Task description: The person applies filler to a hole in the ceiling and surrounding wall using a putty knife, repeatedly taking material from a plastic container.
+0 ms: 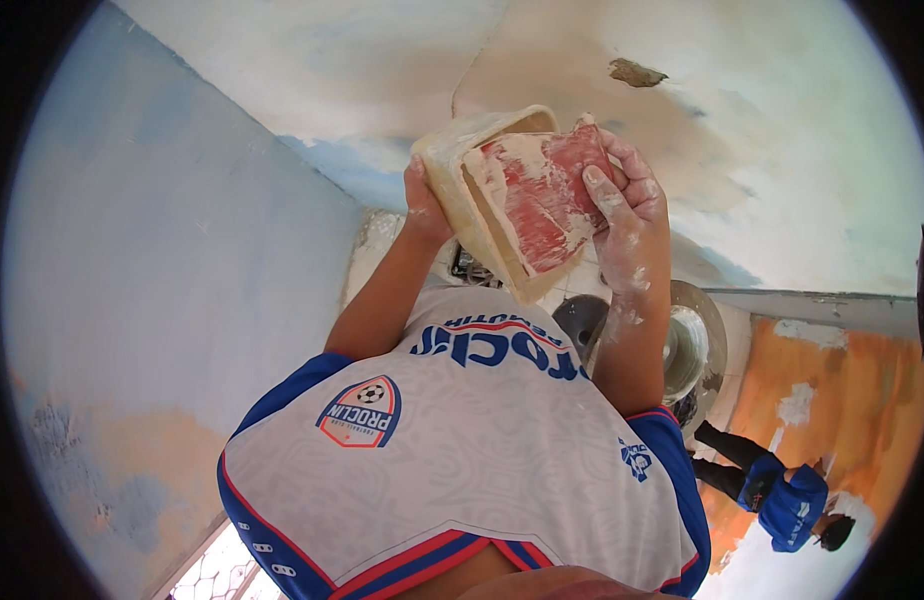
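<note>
Loading or tidying the scraper over the tub

I'm holding the pale tub [502, 272] up in front of my chest with my left hand [428, 205], which is gripping it by its left side; most of those fingers are hiding behind the tub, so I cannot tell how they are spread. My right hand [630, 205] is clamping the red scraper [547, 200] at its right end, thumb pressing on the face that is turned toward me and the other fingers closing round the edge. The scraper is lying across the tub's mouth, its face streaked with cream paste [494, 190]. I cannot tell whether its edge is touching the rim.

I judge that I'm at the paste-handling step, either picking some up or wiping the blade against the tub; one moment doesn't settle which. The wall [822, 180] ahead is showing a rough brown hole [637, 73], and filling or smoothing seems to be the work. As I see it, the next move is calling for a steady tub, a firm pinch, and an even bead gathering along the scraper's working edge before lifting it clear.
</note>
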`<state>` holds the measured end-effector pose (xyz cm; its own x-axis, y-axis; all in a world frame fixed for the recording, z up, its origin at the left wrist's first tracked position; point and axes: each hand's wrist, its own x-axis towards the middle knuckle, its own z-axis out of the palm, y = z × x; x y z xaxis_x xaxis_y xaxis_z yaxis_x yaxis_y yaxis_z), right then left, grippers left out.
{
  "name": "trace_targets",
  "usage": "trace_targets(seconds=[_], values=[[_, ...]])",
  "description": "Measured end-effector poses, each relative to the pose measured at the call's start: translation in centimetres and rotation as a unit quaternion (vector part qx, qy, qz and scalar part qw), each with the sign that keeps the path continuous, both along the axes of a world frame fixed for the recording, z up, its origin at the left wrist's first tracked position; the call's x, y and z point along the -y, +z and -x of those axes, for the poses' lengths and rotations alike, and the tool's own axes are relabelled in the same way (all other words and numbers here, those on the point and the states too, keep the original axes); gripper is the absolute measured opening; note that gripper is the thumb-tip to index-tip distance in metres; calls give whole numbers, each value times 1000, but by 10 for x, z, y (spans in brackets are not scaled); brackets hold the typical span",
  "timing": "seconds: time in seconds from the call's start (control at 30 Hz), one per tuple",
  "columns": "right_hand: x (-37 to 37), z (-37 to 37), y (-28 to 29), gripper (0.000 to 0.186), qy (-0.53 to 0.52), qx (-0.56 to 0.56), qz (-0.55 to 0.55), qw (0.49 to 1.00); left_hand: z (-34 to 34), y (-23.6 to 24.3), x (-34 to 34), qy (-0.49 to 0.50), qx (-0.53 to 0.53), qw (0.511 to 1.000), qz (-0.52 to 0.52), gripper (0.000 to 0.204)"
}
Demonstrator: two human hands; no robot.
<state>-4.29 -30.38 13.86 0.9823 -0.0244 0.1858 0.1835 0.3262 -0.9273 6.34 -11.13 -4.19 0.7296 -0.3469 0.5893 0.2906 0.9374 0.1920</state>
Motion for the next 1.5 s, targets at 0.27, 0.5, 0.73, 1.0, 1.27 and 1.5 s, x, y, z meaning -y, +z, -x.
trace_targets(seconds=[0.27, 0.5, 0.73, 1.0, 1.27, 1.5], values=[[90, 13, -19, 32, -94, -20, -211, 973, 17, 15, 26, 174, -161, 953, -187, 81], [149, 48, -47, 25, -111, -134, -230, 958, 35, 13, 30, 202, -213, 932, -211, 77], [167, -9, -74, 48, -388, 48, 70, 918, 47, 36, 43, 195, -168, 937, -237, 76], [192, -75, -72, 60, -590, 97, 420, 683, 50, 28, 43, 218, -212, 913, -272, 78], [228, -99, -65, 56, -611, 38, 505, 609, 44, 16, 27, 221, -226, 912, -264, 79], [233, -119, -70, 60, -603, 33, 571, 556, 37, 28, 21, 232, -231, 901, -285, 78]])
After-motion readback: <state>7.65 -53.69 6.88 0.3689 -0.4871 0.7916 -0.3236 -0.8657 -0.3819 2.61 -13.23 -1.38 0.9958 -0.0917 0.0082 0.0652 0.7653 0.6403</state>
